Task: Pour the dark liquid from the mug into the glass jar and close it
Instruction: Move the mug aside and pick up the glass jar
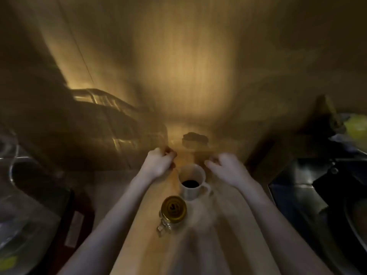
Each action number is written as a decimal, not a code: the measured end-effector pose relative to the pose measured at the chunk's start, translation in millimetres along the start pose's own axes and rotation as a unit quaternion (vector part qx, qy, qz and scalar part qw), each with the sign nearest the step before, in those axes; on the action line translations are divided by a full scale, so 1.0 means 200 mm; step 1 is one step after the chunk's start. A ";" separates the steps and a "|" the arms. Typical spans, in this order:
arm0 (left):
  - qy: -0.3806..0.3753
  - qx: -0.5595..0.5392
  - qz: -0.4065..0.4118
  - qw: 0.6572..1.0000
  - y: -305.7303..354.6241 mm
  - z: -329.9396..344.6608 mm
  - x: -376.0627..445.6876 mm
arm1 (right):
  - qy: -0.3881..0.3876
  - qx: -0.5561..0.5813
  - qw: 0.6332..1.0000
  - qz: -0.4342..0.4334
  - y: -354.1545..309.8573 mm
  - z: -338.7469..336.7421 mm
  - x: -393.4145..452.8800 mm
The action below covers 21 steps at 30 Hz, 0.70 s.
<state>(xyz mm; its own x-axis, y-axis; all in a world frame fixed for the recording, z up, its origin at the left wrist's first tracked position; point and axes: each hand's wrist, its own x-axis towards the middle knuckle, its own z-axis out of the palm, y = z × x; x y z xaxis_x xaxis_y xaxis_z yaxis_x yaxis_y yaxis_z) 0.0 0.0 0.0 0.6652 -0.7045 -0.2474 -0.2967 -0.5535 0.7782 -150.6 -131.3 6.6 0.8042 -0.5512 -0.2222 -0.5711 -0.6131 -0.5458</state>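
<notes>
A white mug [192,182] stands upright just below the middle of the frame, on a wooden surface. Its handle points toward the lower right, and dark liquid [190,183] sits low inside it. Just below and slightly left of the mug, almost touching it, stands a small glass jar [173,210], seen from above. Its round lid looks amber, and a wire clasp juts out toward the lower left. The picture is blurred.

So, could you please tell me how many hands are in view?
2: the left hand is curled just left of the white mug; the right hand is just right of it. Neither holds anything.
</notes>
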 end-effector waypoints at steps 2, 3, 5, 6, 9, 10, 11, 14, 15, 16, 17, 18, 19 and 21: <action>0.007 -0.004 -0.017 1.000 -0.07 0.06 0.02 | 0.015 0.033 0.999 0.019 0.07 0.10 0.00; 0.010 0.000 -0.030 1.000 -0.12 0.10 0.03 | 0.021 0.034 0.999 0.027 0.11 0.16 0.01; 0.007 0.005 -0.056 0.998 -0.19 0.16 0.04 | 0.018 0.026 0.998 0.058 0.18 0.28 0.01; 0.003 0.010 -0.068 0.998 -0.20 0.18 0.05 | 0.019 0.026 0.997 0.074 0.21 0.33 0.01; -0.019 0.020 -0.091 0.996 -0.24 0.24 0.09 | 0.048 0.029 0.995 0.083 0.28 0.45 0.02; -0.033 0.016 -0.098 0.995 -0.25 0.26 0.10 | 0.055 0.032 0.995 0.078 0.30 0.48 0.03; -0.047 0.010 -0.102 0.994 -0.26 0.27 0.11 | 0.057 0.039 0.995 0.071 0.32 0.52 0.04; -0.069 -0.024 -0.100 0.992 -0.27 0.32 0.12 | 0.035 0.059 0.996 0.061 0.36 0.61 0.06; -0.072 -0.032 -0.096 0.992 -0.27 0.33 0.12 | 0.030 0.070 0.995 0.060 0.37 0.64 0.07; -0.074 -0.040 -0.092 0.992 -0.27 0.33 0.12 | 0.030 0.081 0.995 0.058 0.37 0.66 0.07; -0.077 -0.050 -0.086 0.992 -0.27 0.34 0.12 | 0.035 0.095 0.993 0.057 0.38 0.68 0.08; -0.081 -0.061 -0.084 0.991 -0.28 0.34 0.12 | 0.045 0.104 0.992 0.057 0.38 0.69 0.08; -0.084 -0.074 -0.084 0.990 -0.28 0.34 0.13 | 0.056 0.110 0.991 0.058 0.38 0.70 0.08; -0.082 -0.098 -0.089 0.988 -0.27 0.34 0.13 | 0.075 0.118 0.988 0.062 0.38 0.70 0.08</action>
<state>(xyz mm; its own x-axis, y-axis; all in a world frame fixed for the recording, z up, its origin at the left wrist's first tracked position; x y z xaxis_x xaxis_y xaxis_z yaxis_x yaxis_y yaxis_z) -12.9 -18.6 -88.1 0.5702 -0.6749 -0.4683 -0.0351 -0.5896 0.8069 -158.1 -108.6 -151.5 0.6867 -0.7026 -0.1868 -0.5954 -0.3961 -0.6990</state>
